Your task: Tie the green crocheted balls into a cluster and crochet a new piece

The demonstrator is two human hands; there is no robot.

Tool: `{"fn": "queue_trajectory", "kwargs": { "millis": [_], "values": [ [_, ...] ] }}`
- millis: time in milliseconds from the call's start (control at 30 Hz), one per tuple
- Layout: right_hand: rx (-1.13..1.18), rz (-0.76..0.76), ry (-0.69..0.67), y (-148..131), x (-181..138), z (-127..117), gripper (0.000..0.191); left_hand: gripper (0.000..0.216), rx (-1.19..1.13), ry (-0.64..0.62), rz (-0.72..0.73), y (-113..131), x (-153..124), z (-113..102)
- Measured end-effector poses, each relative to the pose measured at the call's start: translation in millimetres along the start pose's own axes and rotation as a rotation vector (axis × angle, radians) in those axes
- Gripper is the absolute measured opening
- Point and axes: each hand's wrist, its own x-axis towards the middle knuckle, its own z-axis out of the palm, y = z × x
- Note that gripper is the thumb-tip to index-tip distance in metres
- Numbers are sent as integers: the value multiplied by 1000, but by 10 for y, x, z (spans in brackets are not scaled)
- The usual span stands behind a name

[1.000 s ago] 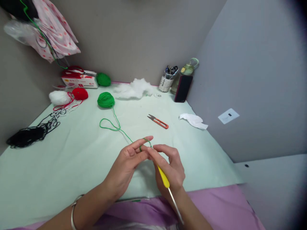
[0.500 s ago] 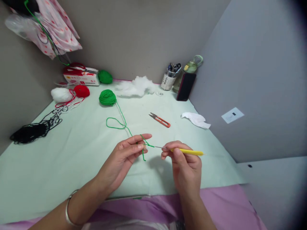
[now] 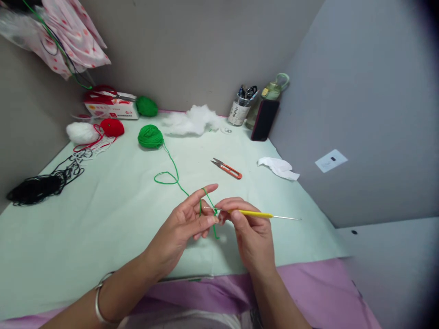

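My left hand (image 3: 187,221) pinches green yarn (image 3: 177,182) between thumb and fingers. The strand runs over its raised index finger, and a short tail hangs below the thumb. In my right hand (image 3: 252,233) is a yellow-handled crochet hook (image 3: 254,214), held like a pen with its metal tip pointing left. The hook's shaft passes through or beside the yarn near the left fingertips; the exact loop is too small to make out. Fingertips of both hands are close together. From the left hand the strand leads back, with one slack loop, to a green yarn ball (image 3: 151,136).
Orange thread snips (image 3: 227,169) lie beyond the hands, with white tissue (image 3: 278,168) to their right. White stuffing (image 3: 194,120), a pen cup (image 3: 239,111), a phone (image 3: 265,120) and a bottle stand behind. Black yarn (image 3: 36,188) and red and white balls lie left.
My right hand has moved left, up against the left fingertips. The hook's tip now reaches past the yarn, where before it stuck out to the right with yarn at its end.
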Motion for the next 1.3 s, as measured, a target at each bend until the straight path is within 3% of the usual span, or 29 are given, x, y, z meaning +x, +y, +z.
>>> {"fn": "queue_trajectory", "kwargs": {
  "millis": [233, 467, 767, 900, 1067, 1300],
  "values": [
    [-79, -34, -30, -15, 4, -9, 16, 74, 30, -49, -25, 20, 12, -18],
    [-26, -2, 75, 5, -14, -12, 17, 35, -7, -35, -43, -19, 25, -53],
    [-22, 22, 201, -5, -14, -31, 19, 16, -115, -33, -57, -66, 48, -78],
    [-4, -33, 228, -39, -19, -42, 20, 16, -132, -23, -68, -63, 57, -101],
    [-40, -88, 165, -57, -78, -19, 20, 14, -138, -6, -85, -41, 54, -86],
    [-261, -198, 174, -72, -79, 18, 20, 14, -129, -26, -70, -60, 54, -81]
  ]
}}
